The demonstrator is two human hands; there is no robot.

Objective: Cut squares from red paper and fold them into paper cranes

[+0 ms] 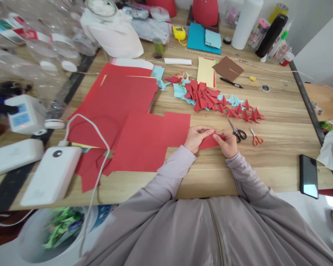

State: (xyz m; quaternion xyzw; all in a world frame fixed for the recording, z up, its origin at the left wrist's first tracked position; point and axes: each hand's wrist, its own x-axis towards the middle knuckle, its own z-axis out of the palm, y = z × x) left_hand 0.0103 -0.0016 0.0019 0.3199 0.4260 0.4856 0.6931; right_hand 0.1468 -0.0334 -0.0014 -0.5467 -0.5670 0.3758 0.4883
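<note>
Between my two hands is a small piece of red paper [210,142], held just above the table's near side. My left hand [195,137] pinches its left part, thumb on top. From the other side my right hand [226,142] grips it near the upper edge, the thumbs close together. Larger red sheets [144,140] lie flat to the left, one edge next to my left hand. Beyond my hands sits a pile of folded red paper pieces [201,94], with small red and light-blue folded cranes [248,111] beside it.
Black scissors [238,132] and orange scissors [256,137] lie right of my right hand. A phone [308,176] rests at the right front edge. A white power bank [52,175] with a cable stands left, near plastic bottles [58,48]. A yellow tape measure [179,33] is at the back.
</note>
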